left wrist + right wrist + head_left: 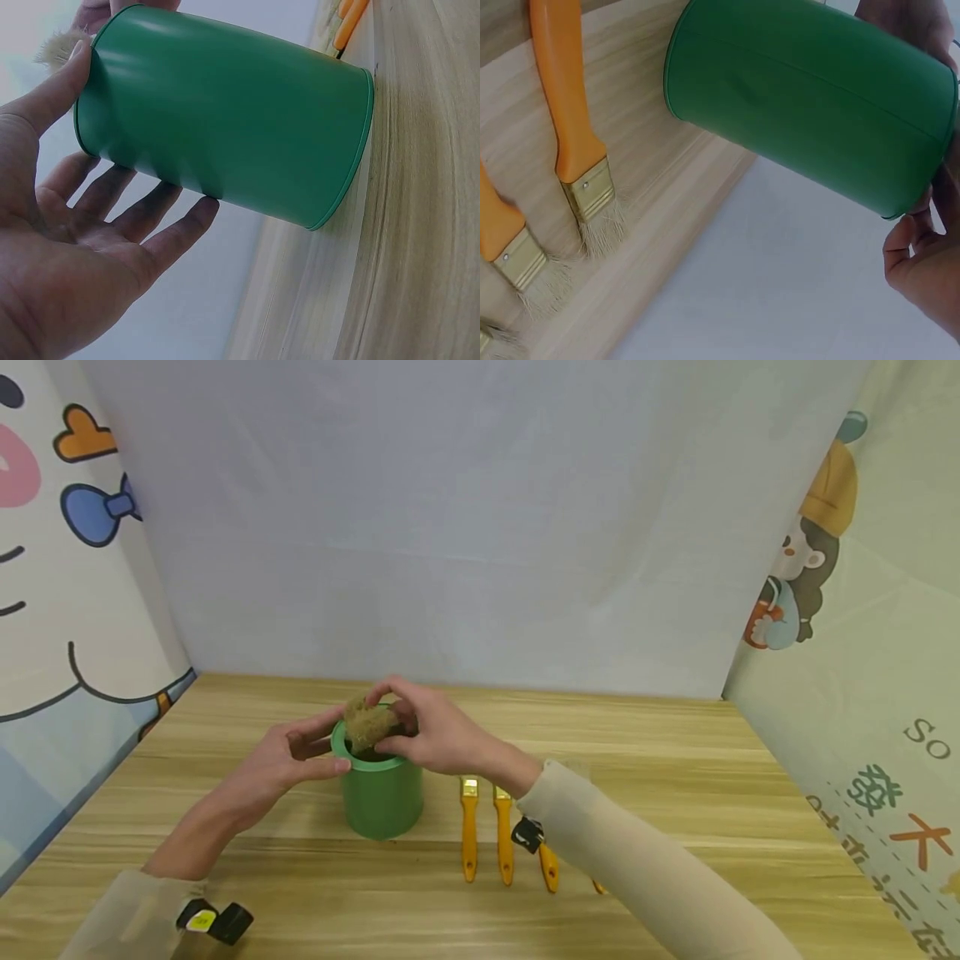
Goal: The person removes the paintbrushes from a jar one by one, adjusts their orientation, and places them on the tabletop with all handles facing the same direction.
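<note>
A green cylindrical pot [382, 802] stands upright on the wooden table. My left hand [277, 768] holds it at the rim from the left; in the left wrist view the thumb [64, 82] lies on one side and the fingers spread along the other. Over the pot's mouth, my right hand [442, 727] pinches a tan, bristly clump [367, 724] between thumb and fingers. Some of those bristles [64, 49] poke out past the rim in the left wrist view. The clump's lower part is hidden inside the pot.
Flat paintbrushes with orange handles lie in a row right of the pot, among them one brush [469, 835] and another brush [504, 843]; my right sleeve [637, 852] covers part of the row. A pale cloth [487, 527] hangs behind the table [675, 760], printed cloths at both sides.
</note>
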`<state>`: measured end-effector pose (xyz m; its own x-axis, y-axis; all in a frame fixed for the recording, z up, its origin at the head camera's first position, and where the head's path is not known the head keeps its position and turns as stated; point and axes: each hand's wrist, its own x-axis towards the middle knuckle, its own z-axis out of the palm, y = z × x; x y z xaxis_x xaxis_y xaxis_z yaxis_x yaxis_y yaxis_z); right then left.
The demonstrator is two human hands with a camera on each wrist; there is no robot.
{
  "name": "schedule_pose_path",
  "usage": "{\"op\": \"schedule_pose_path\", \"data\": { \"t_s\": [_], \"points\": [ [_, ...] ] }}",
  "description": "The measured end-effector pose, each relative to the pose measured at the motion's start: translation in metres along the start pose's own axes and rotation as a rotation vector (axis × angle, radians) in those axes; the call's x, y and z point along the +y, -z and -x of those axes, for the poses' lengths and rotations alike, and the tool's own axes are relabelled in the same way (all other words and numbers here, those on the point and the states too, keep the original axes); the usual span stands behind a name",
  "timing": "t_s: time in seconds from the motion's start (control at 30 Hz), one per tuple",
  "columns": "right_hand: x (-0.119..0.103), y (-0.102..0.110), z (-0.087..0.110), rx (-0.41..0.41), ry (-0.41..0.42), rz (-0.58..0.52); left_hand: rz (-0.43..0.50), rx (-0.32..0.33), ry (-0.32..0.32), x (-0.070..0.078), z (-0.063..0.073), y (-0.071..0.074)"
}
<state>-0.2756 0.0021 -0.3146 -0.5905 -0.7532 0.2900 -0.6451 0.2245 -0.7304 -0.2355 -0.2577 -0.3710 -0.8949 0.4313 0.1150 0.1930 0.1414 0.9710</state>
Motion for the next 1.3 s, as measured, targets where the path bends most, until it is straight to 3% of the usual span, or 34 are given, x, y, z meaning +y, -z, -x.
{"op": "schedule_pose_path", "data": {
  "t_s": [0.2, 0.8, 1.3],
  "points": [
    [-0.002, 0.002, 0.0, 0.077, 0.044, -0.01, 0.004, 0.011, 0.005, 0.003, 0.001, 0.0],
    [0.015, 0.001, 0.003, 0.171, 0.16, 0.11, -0.015, -0.005, -0.018, 0.003, 0.002, 0.0],
    [0.006, 0.017, 0.003, 0.259, 0.21, 0.002, -0.039, 0.01, -0.019, -0.002, -0.001, 0.0]
  ]
}}
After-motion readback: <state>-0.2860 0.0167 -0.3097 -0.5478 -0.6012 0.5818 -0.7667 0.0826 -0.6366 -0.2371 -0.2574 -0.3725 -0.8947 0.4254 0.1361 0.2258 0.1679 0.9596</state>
